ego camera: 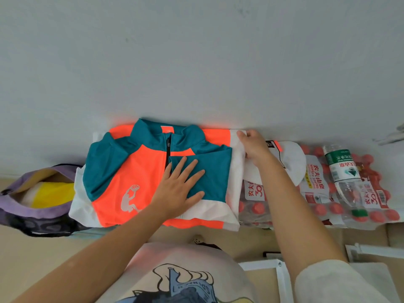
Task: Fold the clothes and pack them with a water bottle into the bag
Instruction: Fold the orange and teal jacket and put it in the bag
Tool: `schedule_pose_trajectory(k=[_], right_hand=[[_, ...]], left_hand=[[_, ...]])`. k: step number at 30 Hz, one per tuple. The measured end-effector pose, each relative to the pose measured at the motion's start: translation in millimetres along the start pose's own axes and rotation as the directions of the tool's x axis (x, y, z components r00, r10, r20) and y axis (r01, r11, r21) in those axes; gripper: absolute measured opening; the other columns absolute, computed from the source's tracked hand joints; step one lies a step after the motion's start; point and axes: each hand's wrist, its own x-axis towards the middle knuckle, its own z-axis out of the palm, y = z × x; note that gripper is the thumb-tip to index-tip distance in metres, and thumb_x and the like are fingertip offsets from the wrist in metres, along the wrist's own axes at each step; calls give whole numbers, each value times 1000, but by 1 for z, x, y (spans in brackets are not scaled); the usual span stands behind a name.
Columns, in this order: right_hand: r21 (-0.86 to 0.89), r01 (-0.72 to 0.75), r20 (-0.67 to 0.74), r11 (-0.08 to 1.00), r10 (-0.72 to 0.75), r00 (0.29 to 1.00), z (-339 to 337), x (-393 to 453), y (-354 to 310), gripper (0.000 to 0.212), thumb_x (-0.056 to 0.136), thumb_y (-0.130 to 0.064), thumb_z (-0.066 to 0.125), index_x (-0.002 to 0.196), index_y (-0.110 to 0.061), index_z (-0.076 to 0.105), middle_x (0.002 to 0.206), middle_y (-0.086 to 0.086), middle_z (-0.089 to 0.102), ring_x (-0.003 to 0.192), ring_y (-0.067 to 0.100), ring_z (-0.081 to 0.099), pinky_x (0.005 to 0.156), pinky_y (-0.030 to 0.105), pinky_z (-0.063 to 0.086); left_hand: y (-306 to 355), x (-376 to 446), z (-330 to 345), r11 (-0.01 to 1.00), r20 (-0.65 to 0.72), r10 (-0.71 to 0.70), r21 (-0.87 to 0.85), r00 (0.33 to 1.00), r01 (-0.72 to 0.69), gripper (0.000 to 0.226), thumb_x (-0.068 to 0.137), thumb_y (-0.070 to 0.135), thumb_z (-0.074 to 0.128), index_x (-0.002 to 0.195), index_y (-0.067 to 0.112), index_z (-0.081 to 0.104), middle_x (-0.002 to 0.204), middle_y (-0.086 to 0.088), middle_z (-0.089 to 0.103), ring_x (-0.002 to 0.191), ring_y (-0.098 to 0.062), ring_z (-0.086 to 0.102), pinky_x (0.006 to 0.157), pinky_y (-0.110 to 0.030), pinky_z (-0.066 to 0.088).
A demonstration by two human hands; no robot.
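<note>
Left grip (182, 184) presses spread on the jacket (140, 171); right grip (253, 145) pinches its white edge.

Ahead of you a pale grey wall (196, 57) fills the upper view, marked by a few faint smudges. To your right lie shrink-wrapped packs of red-capped bottles (317, 193), their white and red labels printed with Chinese characters. Below them, near your right side, stands a white metal frame (282, 272) on the beige floor (32, 263). Your own shirt carries a cartoon print (185, 285).
</note>
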Motion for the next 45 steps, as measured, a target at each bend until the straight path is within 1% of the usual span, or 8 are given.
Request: schedule_pose_trajectory(k=[6, 12, 19, 24, 27, 32, 37, 45], right_hand=[[-21, -83, 251, 996, 86, 964, -12, -10, 15, 24, 90, -16, 70, 109, -2, 68, 94, 9, 74, 79, 21, 72, 66, 34, 60], [-134, 124, -120, 983, -141, 983, 0, -25, 25, 27, 96, -24, 57, 97, 2, 61, 87, 7, 59, 79, 24, 56, 70, 35, 46], [-263, 22, 140, 964, 16, 990, -7, -55, 50, 33, 84, -25, 74, 59, -12, 55, 50, -5, 55, 40, 4, 50, 46, 16, 40], [-120, 53, -64, 991, -61, 996, -18, -62, 58, 32, 89, -21, 69, 76, 7, 63, 67, 9, 56, 57, 17, 50, 60, 29, 40], [-143, 31, -54, 989, -39, 998, -14, -67, 62, 36, 90, -33, 67, 74, -1, 66, 66, 7, 61, 53, 11, 53, 55, 27, 42], [-291, 78, -42, 954, -94, 995, 2, -76, 73, 47, 92, -30, 64, 58, -16, 35, 56, -1, 35, 53, 14, 34, 53, 31, 26], [-128, 39, -194, 991, -64, 979, -9, -79, 88, 33, 95, -27, 60, 67, -15, 48, 66, -2, 48, 63, 14, 44, 57, 31, 34], [-167, 35, -105, 985, -53, 993, -36, -66, 79, 47, 91, -42, 63, 60, -8, 50, 58, -1, 46, 57, 14, 43, 53, 29, 32]], left_hand=[[1, 0, -1, 1000, -7, 0, -1, 1000, 0, 67, 93, 65, 23, 151, 33, 32, 163, 1, 19, 151, -26, 10, 120, -53, 6], [1, 1, 0, 1000, -9, -2, 13, 1000, 2, 66, 93, 65, 24, 151, 34, 32, 163, 1, 20, 151, -27, 11, 120, -53, 7], [2, 1, -1, 1000, -21, 16, 13, 1000, -16, 67, 92, 63, 28, 149, 30, 39, 161, -2, 26, 149, -31, 18, 118, -57, 14], [4, 5, -3, 999, 11, 17, 35, 1000, -17, 72, 91, 65, 18, 153, 30, 30, 163, -3, 18, 151, -29, 9, 118, -54, 9], [7, 6, -6, 1000, -12, 8, -5, 1000, -8, 72, 91, 63, 21, 152, 27, 34, 162, -6, 19, 151, -29, 9, 118, -54, 12], [-4, 4, -8, 975, -125, -221, -17, 967, 221, 69, 90, 57, 35, 147, 20, 43, 160, -11, 27, 149, -37, 16, 118, -56, 12], [1, 10, -1, 982, -60, -188, 21, 980, 190, 74, 90, 62, 23, 151, 22, 36, 161, -9, 23, 150, -35, 11, 119, -56, 13], [22, 19, 7, 982, -45, -173, 70, 984, 176, 73, 90, 63, 21, 152, 25, 33, 162, -9, 20, 150, -37, 9, 120, -55, 12]])
